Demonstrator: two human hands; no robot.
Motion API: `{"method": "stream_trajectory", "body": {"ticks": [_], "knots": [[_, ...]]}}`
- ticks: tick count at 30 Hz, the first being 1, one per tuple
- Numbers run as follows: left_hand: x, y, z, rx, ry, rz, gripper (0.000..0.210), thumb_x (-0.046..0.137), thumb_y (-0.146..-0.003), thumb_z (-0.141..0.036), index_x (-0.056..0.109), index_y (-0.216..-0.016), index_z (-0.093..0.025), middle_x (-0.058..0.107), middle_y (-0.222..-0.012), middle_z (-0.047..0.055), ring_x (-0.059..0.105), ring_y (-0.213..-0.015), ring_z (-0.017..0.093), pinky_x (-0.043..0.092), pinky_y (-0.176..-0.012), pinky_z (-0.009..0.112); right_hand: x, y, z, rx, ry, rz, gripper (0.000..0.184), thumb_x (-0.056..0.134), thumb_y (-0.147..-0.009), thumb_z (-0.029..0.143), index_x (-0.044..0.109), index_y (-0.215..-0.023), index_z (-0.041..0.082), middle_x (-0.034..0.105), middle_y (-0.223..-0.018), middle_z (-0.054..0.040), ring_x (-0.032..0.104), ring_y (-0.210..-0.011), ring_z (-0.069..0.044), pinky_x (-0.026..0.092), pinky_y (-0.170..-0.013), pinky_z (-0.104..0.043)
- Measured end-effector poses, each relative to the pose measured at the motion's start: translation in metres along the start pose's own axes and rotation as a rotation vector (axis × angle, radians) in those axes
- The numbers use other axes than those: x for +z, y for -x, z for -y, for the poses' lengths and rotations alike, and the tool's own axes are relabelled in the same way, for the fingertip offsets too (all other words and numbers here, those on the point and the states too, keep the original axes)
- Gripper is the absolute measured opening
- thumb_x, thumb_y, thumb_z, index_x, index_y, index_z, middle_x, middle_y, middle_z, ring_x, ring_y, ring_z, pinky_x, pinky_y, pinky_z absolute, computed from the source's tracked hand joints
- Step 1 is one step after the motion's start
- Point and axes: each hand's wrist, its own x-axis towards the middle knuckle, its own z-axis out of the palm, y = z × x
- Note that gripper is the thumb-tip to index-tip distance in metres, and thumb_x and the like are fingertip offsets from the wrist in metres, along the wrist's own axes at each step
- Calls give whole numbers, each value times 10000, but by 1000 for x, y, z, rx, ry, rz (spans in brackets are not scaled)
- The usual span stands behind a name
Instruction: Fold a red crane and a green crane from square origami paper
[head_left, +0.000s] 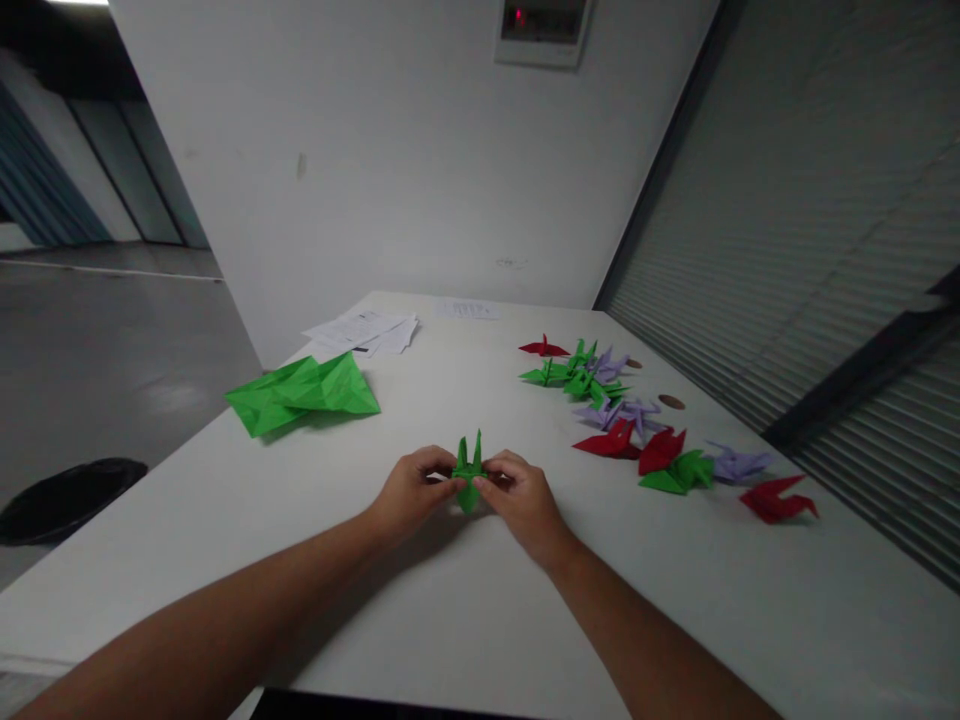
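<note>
Between my two hands is a small green origami crane, partly folded, with two narrow points standing up and a wider point facing down toward me. My left hand pinches its left side between thumb and fingers. On the opposite side, my right hand grips it the same way. Fingertips cover both side edges of the paper. It is held just over the white table, and I cannot tell whether it touches the surface.
Creased green paper sheets lie at the left. Several folded cranes in green, purple and red are scattered along the right. Printed papers rest at the back left. A black-lined bin stands on the floor; blinds border the right edge.
</note>
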Motion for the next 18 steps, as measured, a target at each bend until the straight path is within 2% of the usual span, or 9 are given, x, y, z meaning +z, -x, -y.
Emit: {"method": "stream_trajectory", "body": {"ticks": [4, 12, 16, 18], "knots": [[2, 1, 0, -86, 41, 5, 223, 796, -757, -338, 756, -854, -142, 700, -754, 44, 604, -683, 159, 476, -673, 294, -2, 0, 1, 24, 46, 12, 141, 712, -804, 299, 698, -725, 183, 608, -715, -21, 572, -683, -173, 452, -624, -290], [3, 1, -3, -162, 205, 24, 299, 861, -701, -390, 739, -775, -128, 691, -714, 42, 590, -672, 151, 438, -671, 289, -2, 1, 3, 92, 10, 61, 181, 722, -786, 315, 670, -675, 181, 590, -648, 5, 522, -614, -148, 395, -573, -275], [3, 1, -1, -184, 266, 63, 306, 859, -719, -403, 749, -776, -123, 694, -733, 45, 590, -695, 150, 435, -701, 290, -2, 2, 4, 98, -51, 113, 194, 745, -785, 326, 665, -681, 183, 584, -650, 9, 515, -617, -143, 401, -581, -276], [3, 1, -1, -202, 305, 76, 315, 865, -714, -409, 755, -777, -121, 697, -733, 47, 593, -697, 150, 438, -715, 292, -1, 3, 5, 114, -167, 124, 181, 747, -806, 356, 688, -778, 187, 608, -701, 1, 541, -658, -150, 427, -608, -278]]}}
